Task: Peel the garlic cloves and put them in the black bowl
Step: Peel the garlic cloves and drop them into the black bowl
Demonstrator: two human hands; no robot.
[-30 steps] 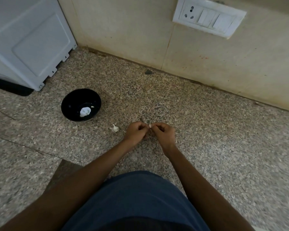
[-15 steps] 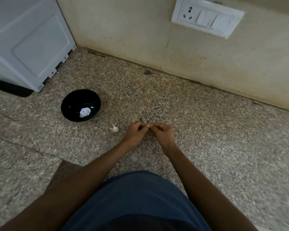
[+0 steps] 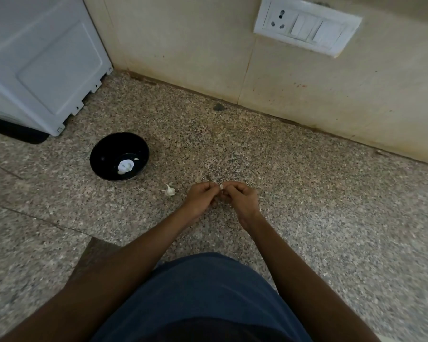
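A garlic clove (image 3: pixel 221 186) is pinched between the left hand (image 3: pixel 201 198) and the right hand (image 3: pixel 240 196), whose fingers (image 3: pixel 214 186) are curled narrowly around it just above the speckled stone worktop (image 3: pixel 307 193). Only a small white tip of the clove shows between the fingertips; how much skin remains on it cannot be told. Compared with half a second and a second ago, almost nothing has changed: the two hands are held in the same pinch at the same spot, and the clove is still between them, so the peeling step is judged to be under way and not yet finished.

The black bowl (image 3: pixel 101 154) stands to the left of the hands, well apart from them, and a white piece of garlic (image 3: pixel 125 166) is already lying inside it, with a smaller fragment beside it. Another garlic piece (image 3: pixel 169 190) lies on the worktop between the bowl and the left hand, just beside the hand. Some loose skin scraps (image 3: pixel 209 178) are seen beyond the fingers. A white appliance (image 3: pixel 40 60) and a switch plate (image 3: pixel 307 28) are seen at the back.
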